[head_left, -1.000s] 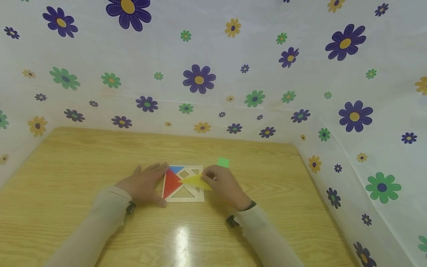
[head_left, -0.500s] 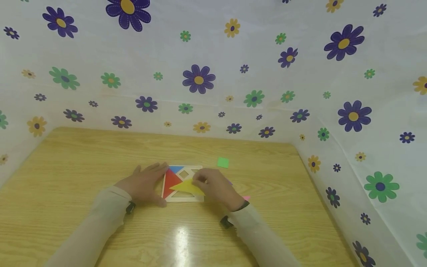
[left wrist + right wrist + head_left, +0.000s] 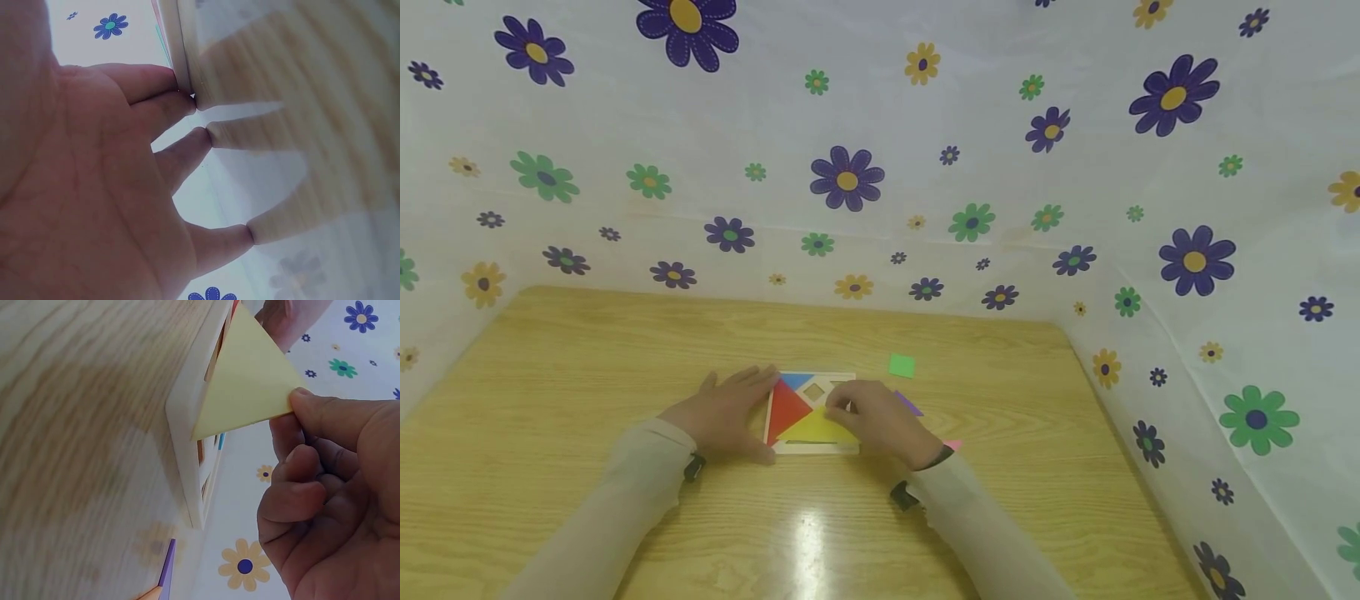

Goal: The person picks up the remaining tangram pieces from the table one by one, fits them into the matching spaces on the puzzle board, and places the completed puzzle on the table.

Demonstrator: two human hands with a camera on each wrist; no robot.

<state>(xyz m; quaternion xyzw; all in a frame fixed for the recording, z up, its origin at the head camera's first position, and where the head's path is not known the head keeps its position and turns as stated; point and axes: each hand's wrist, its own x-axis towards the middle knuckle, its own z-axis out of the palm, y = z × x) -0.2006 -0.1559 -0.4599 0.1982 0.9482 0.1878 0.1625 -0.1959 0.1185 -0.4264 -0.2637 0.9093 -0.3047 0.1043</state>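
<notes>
A white tangram frame (image 3: pixel 820 448) lies on the table, with a red triangle (image 3: pixel 786 408) and a blue triangle (image 3: pixel 795 380) set in its left part. My left hand (image 3: pixel 722 414) rests at the frame's left edge, fingers spread and straight, fingertips on the table in the left wrist view. Between thumb and index finger, my right hand (image 3: pixel 880 421) pinches a yellow triangle (image 3: pixel 250 378) by one corner. That triangle is tilted, its long lower edge down at the frame near the large triangular slot. A diamond-shaped slot (image 3: pixel 813 392) shows bare wood behind it.
A green square (image 3: pixel 902 365) lies beyond the frame's right corner. A purple piece (image 3: pixel 908 403) and a partly hidden pink piece (image 3: pixel 953 445) lie by the right hand. Flowered white sheeting (image 3: pixel 880 125) rises behind the table (image 3: pixel 737 533).
My right hand has moved left and lowered the yellow triangle from above the frame's middle down toward the large slot. The purple and pink pieces have come into view. My left hand stays put.
</notes>
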